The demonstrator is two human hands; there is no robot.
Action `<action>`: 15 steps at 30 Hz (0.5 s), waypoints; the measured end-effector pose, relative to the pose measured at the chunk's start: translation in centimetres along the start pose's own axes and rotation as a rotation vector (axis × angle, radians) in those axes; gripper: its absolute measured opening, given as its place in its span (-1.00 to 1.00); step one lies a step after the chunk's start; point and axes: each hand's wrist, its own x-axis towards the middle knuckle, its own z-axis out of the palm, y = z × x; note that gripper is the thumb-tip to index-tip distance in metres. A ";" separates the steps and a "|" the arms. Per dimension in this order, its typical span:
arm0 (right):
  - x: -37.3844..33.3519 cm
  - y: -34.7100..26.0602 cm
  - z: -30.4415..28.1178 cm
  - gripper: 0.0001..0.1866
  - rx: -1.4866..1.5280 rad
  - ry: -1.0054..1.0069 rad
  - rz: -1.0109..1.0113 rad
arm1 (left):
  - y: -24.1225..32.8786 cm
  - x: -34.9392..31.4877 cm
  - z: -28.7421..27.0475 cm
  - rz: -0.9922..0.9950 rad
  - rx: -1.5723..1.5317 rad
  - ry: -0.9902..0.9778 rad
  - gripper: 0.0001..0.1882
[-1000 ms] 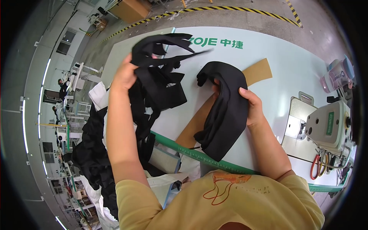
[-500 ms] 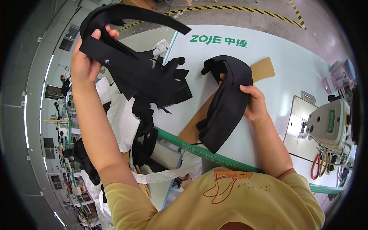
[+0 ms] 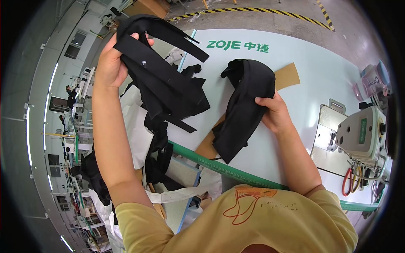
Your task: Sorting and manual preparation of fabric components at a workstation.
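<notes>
Raised at the upper left, my left hand (image 3: 113, 63) is closed around a bunch of black fabric strips (image 3: 162, 80). Their ends fan out and droop to the right, over the table's left edge. My right hand (image 3: 276, 110) grips a folded bundle of black fabric (image 3: 249, 105) by its right side, thumb on top and the other fingers hidden behind it. That bundle arches over a tan curved strip (image 3: 288, 76), which looks like card or paper and lies on the pale table (image 3: 295, 143).
A sewing machine (image 3: 360, 135) stands at the table's right, with red-handled scissors (image 3: 347, 182) beside it and a clear plastic jar (image 3: 371, 82) behind. A green ruler edge (image 3: 228, 168) runs along the near side. More black fabric (image 3: 160, 168) and white cloth (image 3: 137, 135) lie at the left.
My left hand has moved right and slightly down, and its black strips have swung with it. My right hand and the folded bundle have shifted slightly left.
</notes>
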 end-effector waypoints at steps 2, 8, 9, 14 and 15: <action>0.0 0.0 0.2 -0.45 -0.013 0.010 0.009 | -0.2 0.0 0.1 -0.007 -0.009 0.000 -0.68; -0.1 0.0 0.3 -0.44 -0.036 0.039 -0.012 | -1.5 0.4 0.1 -0.072 0.016 -0.005 -0.68; -0.1 0.0 0.3 -0.44 -0.036 0.040 -0.012 | -1.6 0.5 0.1 -0.081 0.011 0.005 -0.68; -0.2 -0.1 0.4 -0.41 -0.049 0.034 -0.011 | -2.2 0.7 -0.5 -0.089 -0.017 0.023 -0.68; -0.2 -0.1 0.4 -0.41 -0.049 0.036 -0.010 | -2.3 0.8 -0.5 -0.030 -0.034 0.053 -0.68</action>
